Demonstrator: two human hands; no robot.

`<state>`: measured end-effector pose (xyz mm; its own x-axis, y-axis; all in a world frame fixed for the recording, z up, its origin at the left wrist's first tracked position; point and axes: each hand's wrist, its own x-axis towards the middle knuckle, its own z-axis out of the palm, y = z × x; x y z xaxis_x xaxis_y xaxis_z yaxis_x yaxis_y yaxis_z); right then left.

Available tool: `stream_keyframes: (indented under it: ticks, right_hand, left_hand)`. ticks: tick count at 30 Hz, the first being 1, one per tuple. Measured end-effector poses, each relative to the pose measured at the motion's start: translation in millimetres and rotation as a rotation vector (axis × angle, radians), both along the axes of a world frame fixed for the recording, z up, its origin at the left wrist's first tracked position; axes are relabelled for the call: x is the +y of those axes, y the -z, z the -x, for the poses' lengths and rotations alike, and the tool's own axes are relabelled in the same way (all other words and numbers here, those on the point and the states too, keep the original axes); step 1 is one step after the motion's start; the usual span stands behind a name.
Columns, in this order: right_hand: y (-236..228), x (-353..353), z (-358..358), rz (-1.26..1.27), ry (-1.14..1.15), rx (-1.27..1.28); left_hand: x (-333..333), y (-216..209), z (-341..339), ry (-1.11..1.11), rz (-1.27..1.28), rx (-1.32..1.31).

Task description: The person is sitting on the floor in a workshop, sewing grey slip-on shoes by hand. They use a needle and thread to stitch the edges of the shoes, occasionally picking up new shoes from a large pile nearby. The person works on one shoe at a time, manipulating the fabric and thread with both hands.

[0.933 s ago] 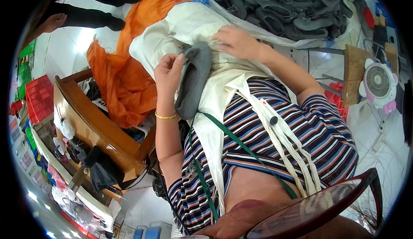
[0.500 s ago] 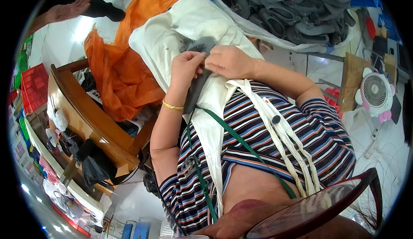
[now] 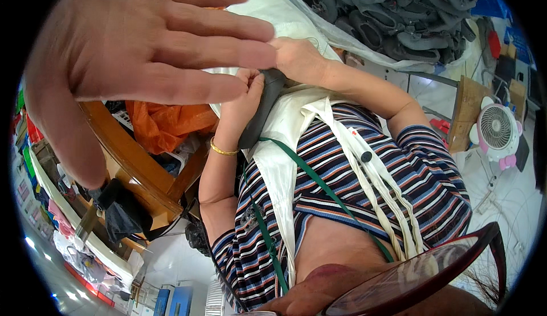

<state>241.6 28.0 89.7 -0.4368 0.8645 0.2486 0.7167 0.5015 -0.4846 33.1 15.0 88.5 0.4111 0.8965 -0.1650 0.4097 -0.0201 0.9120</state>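
Note:
My left hand (image 3: pixel 249 91), with a gold bracelet at its wrist, is closed on a dark grey cloth shoe (image 3: pixel 262 108) over my lap. Pressed close against the shoe's upper part, my right hand (image 3: pixel 302 60) has its fingers curled; what they pinch is hidden. Another person's hand (image 3: pixel 137 42) fills the upper left, palm flat and fingers spread, much nearer the camera. Its fingertips cover parts of both my hands and the far end of the shoe. Beneath lies a white apron (image 3: pixel 270 11) across my lap.
A heap of grey cloth shoes (image 3: pixel 393 25) lies at the upper right on a pale sheet. Orange cloth (image 3: pixel 165 125) hangs beside a brown wooden table (image 3: pixel 134 154) at left. A white and pink fan (image 3: pixel 498 123) stands at right, near a wooden board (image 3: pixel 464 114).
The other person's hand has come from the far upper left to close over the scene. My hands stay together at the shoe, the right slightly farther up.

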Motion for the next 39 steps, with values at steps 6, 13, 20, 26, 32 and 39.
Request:
stream_keyframes:
  ticks: [6, 13, 20, 26, 32, 39]
  right_hand:
    - [4, 2, -1, 0.017, -0.016, 0.101]
    - [3, -5, 13, 0.182, -0.002, 0.342]
    - [-1, -1, 3, 0.653, 0.129, 0.880]
    - [-35, 23, -85, 0.633, 0.302, 1.584]
    - [-40, 31, -182, 0.159, 0.529, 1.979]
    - [-7, 18, -219, 0.296, 0.526, 2.003]
  left_hand:
    - [20, -3, 5, -0.087, 0.421, -0.112]
    - [14, 24, 6, -0.150, 0.596, -0.302]
    - [10, 11, -3, -0.193, 0.487, -0.264]
    - [6, 8, -4, -0.180, 0.272, -0.127]
    - [2, 6, -10, -0.159, 0.057, 0.000]
    - [-3, -12, -21, -0.128, -0.498, 0.364]
